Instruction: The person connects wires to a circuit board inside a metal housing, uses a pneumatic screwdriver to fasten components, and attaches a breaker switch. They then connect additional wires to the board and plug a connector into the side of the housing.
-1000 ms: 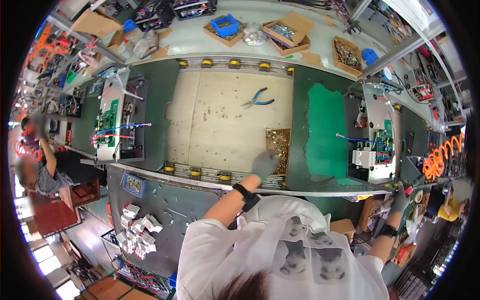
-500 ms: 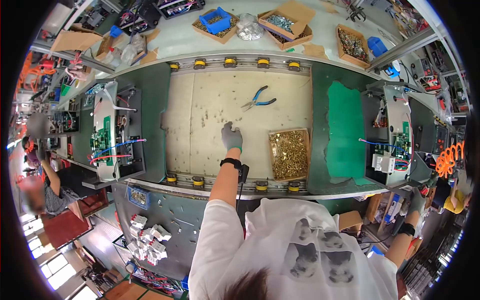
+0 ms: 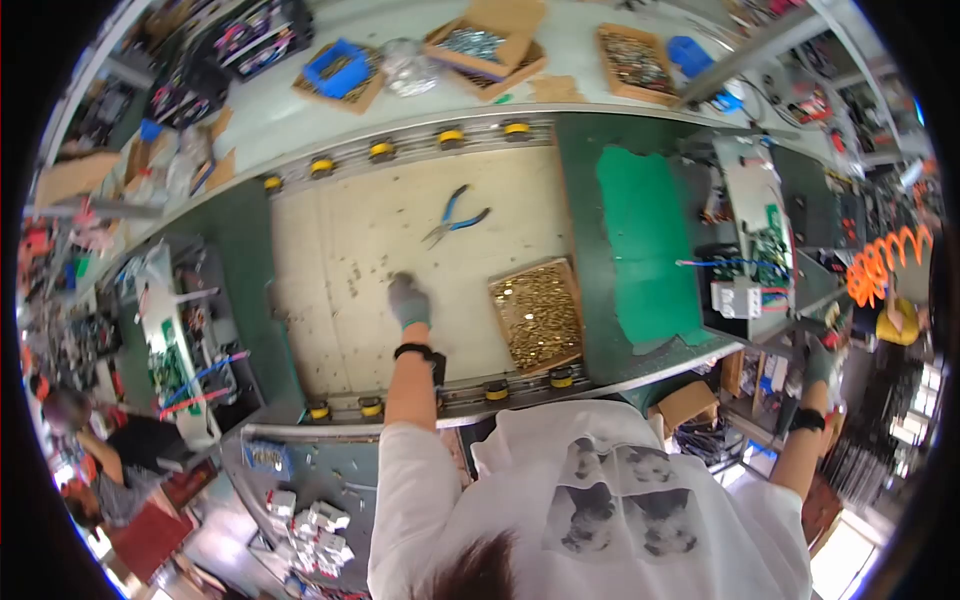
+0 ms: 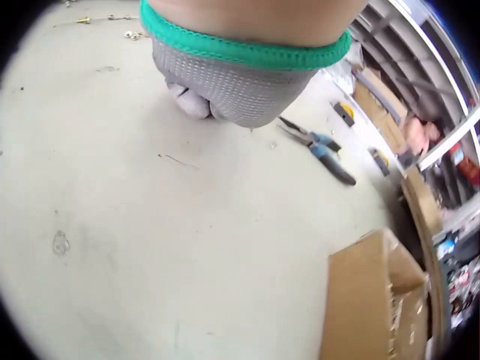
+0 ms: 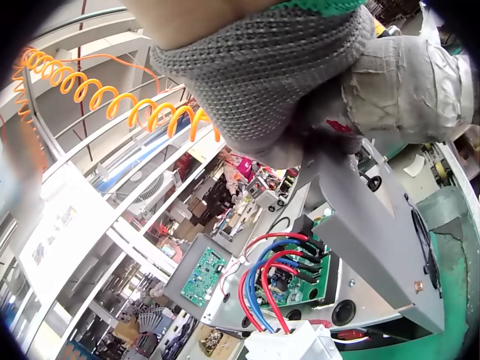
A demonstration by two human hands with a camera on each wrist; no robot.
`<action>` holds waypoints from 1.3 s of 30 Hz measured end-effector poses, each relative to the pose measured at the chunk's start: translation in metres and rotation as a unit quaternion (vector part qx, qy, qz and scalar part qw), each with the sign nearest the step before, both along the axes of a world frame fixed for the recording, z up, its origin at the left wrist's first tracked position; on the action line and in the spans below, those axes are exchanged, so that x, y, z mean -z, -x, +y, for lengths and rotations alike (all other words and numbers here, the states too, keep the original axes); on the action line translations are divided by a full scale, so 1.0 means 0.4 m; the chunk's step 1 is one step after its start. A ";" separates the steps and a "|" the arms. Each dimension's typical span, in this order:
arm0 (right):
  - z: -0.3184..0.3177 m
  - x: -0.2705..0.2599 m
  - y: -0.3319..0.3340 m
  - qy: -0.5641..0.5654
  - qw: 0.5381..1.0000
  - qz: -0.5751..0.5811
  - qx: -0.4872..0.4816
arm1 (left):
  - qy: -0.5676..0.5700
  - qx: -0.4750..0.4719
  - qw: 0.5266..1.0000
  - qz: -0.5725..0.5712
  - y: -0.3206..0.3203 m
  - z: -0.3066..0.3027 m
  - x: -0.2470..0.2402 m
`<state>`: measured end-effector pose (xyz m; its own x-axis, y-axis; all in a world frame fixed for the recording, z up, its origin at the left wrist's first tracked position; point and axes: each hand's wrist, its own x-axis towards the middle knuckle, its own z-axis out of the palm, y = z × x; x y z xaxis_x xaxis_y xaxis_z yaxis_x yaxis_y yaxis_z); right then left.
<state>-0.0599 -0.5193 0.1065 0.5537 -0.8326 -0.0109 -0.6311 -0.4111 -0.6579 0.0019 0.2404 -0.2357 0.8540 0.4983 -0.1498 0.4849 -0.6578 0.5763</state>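
Note:
My left hand (image 3: 408, 300), in a grey knit glove, is low over the cream board (image 3: 340, 220), beside scattered small screws (image 3: 352, 280). In the left wrist view its fingertips (image 4: 191, 103) are bent under the palm, and I cannot tell whether they pinch anything. Right of this hand is a cardboard box (image 4: 356, 300) of brass screws. Blue-handled pliers (image 3: 458, 215) lie beyond it. Far to the right, my gloved right hand (image 5: 277, 79) grips a grey tape-wrapped cylindrical tool (image 5: 409, 88), beside a metal chassis (image 5: 382, 240) with a green circuit board and red and blue wires.
Green-topped panels flank the board; another chassis (image 3: 165, 330) stands at left. Rollers (image 3: 450, 135) line the far rail. Open boxes of fasteners (image 3: 635, 65) sit on the back shelf. An orange coiled hose (image 3: 885, 262) hangs at right. Another person (image 3: 95, 470) is at left.
My left hand has left the screw box and moved left over the board, among the scattered screws. My right hand stays at the far right. The head view has turned.

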 end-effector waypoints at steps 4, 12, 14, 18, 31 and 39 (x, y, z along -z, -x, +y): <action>0.020 0.003 0.008 0.074 0.996 0.049 0.001 | 0.695 -0.174 0.688 -0.117 0.086 0.060 -0.005; 0.205 -0.053 -0.032 -0.013 0.995 -0.073 0.072 | 0.953 -0.131 0.252 -0.106 0.113 -0.150 -0.413; 0.183 -0.030 -0.027 -0.035 0.993 -0.084 0.074 | 0.953 -0.095 0.283 -0.042 0.094 -0.191 -0.467; 0.214 -0.047 -0.021 -0.084 0.989 -0.108 0.064 | 0.860 -0.044 0.506 0.037 0.045 -0.269 -0.493; 0.079 0.004 0.065 -0.122 0.980 -0.141 -0.074 | 0.604 0.190 0.738 0.232 0.032 -0.856 -0.494; 0.075 0.023 0.048 -0.040 0.978 -0.185 -0.092 | 0.766 -0.127 0.520 0.357 -0.037 -1.234 -0.490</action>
<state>-0.0793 -0.4895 0.0975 0.6718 -0.7237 0.1576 -0.2644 -0.4331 -0.8617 0.0168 -0.2531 -0.0399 0.2441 -0.5897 -0.7699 0.8943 0.4440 -0.0565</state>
